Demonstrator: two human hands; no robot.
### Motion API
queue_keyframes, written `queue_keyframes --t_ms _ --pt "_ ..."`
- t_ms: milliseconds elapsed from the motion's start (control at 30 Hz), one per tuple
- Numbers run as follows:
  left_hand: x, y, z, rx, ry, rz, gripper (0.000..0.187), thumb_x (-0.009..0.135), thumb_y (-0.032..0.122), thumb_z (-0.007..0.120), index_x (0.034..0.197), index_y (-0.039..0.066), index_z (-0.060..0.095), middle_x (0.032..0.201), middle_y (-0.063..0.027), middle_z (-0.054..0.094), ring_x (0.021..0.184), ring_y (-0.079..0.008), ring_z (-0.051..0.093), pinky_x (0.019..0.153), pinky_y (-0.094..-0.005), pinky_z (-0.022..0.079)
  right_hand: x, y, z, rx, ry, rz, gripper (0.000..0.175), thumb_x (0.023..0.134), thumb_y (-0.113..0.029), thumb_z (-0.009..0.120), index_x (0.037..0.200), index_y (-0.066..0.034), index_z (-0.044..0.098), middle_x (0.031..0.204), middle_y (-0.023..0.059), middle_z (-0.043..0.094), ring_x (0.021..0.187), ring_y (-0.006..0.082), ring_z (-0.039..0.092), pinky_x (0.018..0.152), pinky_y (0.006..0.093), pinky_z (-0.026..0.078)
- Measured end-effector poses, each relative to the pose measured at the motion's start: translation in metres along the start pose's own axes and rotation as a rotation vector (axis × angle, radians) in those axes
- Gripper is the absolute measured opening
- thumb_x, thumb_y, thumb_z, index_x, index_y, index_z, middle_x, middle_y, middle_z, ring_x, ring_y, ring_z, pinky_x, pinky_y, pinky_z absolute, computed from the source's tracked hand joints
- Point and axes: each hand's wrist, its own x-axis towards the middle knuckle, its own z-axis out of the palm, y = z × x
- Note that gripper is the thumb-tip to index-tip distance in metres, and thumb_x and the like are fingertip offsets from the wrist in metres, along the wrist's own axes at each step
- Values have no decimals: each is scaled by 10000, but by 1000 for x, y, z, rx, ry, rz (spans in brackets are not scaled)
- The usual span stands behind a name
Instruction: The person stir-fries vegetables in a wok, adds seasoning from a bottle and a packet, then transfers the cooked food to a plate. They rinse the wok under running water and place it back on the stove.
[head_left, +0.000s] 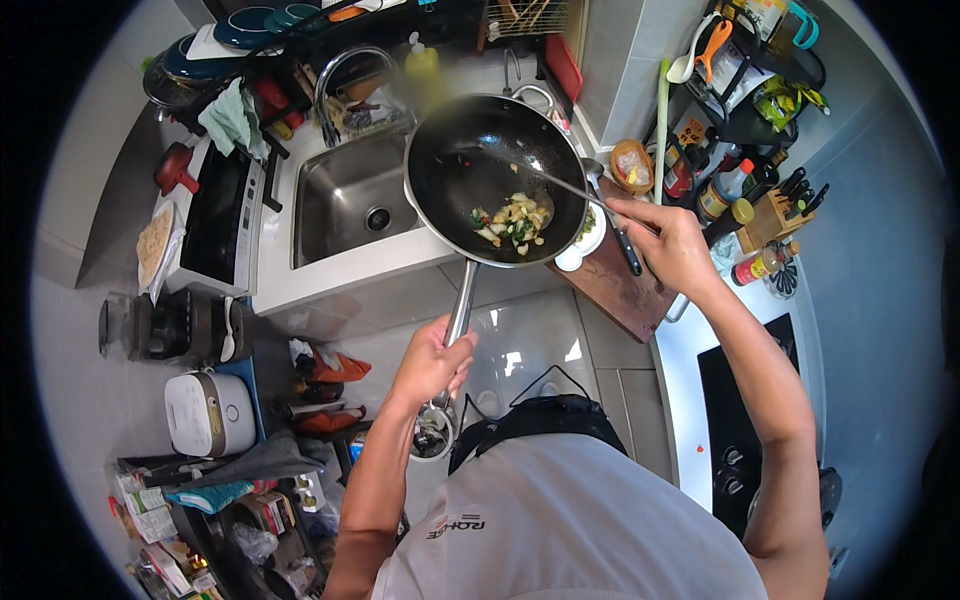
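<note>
My left hand grips the metal handle of a dark frying pan, held up in front of me near the sink's right end. In the pan, cooked food with pale pieces and green leaves is gathered at the near right side, and a few bits lie apart. My right hand holds the long thin handle of a metal utensil that reaches over the pan's right rim. Its head seems to rest by the food, though its exact shape is hard to make out.
A stainless steel sink with a curved faucet lies left of the pan. Under my right hand is a wooden cutting board with a black-handled knife and a white dish. A knife block, bottles and a cooktop stand right.
</note>
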Motion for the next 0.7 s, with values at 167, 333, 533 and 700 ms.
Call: queue_keyframes --t_ms 167,333,533,700 --pt "2 -9 -3 -7 21 24 118 1032 93 608 957 76 517 593 25 448 422 -85 420 383 -266 376 -5 -17 -58 -139 -194 -138 291 941 -65 722 1227 -50 771 1054 191 790 923 317 785 844 360 591" --pt "2 -6 3 24 1 20 121 1040 95 604 958 76 518 594 23 451 422 -83 418 385 -262 361 4 -8 -29 -182 64 -181 295 932 -55 706 1220 -62 770 993 219 754 854 384 741 751 403 577" --pt "-3 -8 3 -17 10 17 122 1042 93 607 959 78 519 592 21 450 418 -82 413 383 -264 355 -6 -13 -72 -280 -117 -189 293 923 -58 727 1213 -45 769 998 200 779 858 351 772 785 399 599" --pt "0 -13 8 -19 20 24 115 1044 90 603 968 79 517 591 23 446 417 -83 409 382 -263 352 -7 -8 -60 -201 5 -116 285 948 -60 715 1228 -30 761 1036 190 792 914 293 792 828 365 597"
